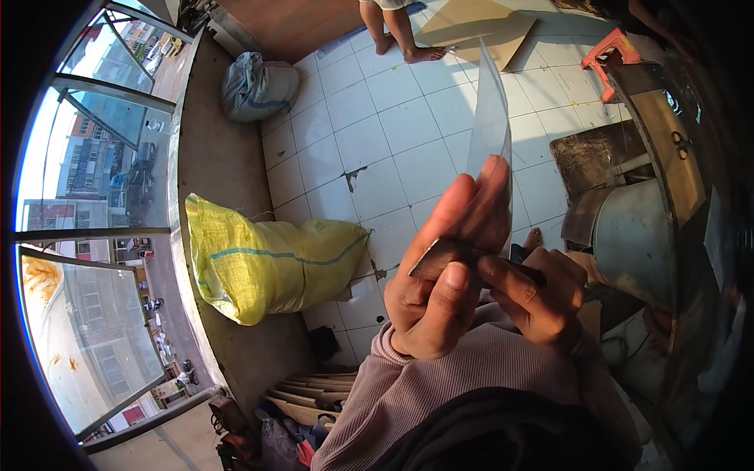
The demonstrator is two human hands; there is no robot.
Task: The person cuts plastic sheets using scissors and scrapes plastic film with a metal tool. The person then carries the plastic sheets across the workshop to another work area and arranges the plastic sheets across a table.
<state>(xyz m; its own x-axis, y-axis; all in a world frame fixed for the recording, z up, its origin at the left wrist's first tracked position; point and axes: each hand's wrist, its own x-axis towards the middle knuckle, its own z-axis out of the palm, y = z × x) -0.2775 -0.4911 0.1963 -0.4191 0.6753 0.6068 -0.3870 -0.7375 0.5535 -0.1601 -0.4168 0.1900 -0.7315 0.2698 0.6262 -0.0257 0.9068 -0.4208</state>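
My left hand (440, 298) holds a thin clear plastic sheet (488, 102), its long fingers behind it and the thumb folded in front. The sheet stands up and away from me, narrowing to a point at the far end. A dark, flat blade-like strip (440, 259) lies across the sheet's near end, against my left thumb. My right hand (538, 294) is closed around the other end of this strip, fingers curled and thumb pressed along it. What kind of tool the strip is, I cannot tell.
A yellow woven sack (283, 259) lies left on the tiled floor (365, 141), a white sack (255, 86) beyond it. Windows (94, 306) line the left. Ahead stand a person's legs (397, 31) beside cardboard (471, 27). At right are a red stool (613, 59) and scissors (680, 144) on a board.
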